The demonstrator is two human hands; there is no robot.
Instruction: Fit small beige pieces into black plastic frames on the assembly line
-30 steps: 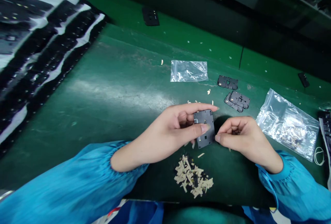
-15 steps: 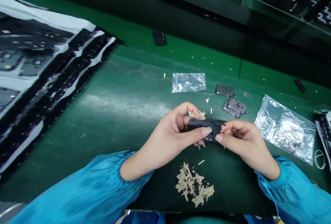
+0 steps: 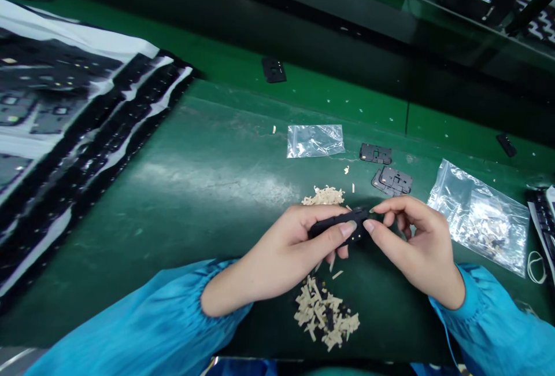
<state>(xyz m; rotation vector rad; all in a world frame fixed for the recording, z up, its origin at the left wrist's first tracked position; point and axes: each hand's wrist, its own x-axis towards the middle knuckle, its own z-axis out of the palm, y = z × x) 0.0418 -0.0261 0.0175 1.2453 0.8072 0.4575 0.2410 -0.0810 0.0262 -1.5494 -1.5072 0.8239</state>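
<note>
A small black plastic plate (image 3: 333, 225) with gold dots is gripped by my left hand (image 3: 299, 237), thumb on top and fingers underneath. My right hand (image 3: 411, 231) pinches at its right end, thumb tip against the edge and index fingertip just above. Whether a tiny piece is between those two fingertips is too small to tell. Below the hands lies a pile of tan strips and black bits (image 3: 325, 315). Another heap of tan strips (image 3: 325, 195) sits just beyond the left hand. Similar black plates (image 3: 394, 181) overlap behind the right hand, with one more plate (image 3: 375, 153) farther back.
A clear zip bag (image 3: 315, 141) lies flat at the back. A larger clear bag (image 3: 481, 220) with small bits is at right, beside a rubber band (image 3: 536, 268). Wrapped stacks of black parts (image 3: 87, 150) fill the left side. A black plate (image 3: 273, 69) rests at the far ledge.
The black plate has tilted, its left end lower. My left index finger has come down onto it, uncovering the far tan heap. My right fingers have opened slightly at its edge.
</note>
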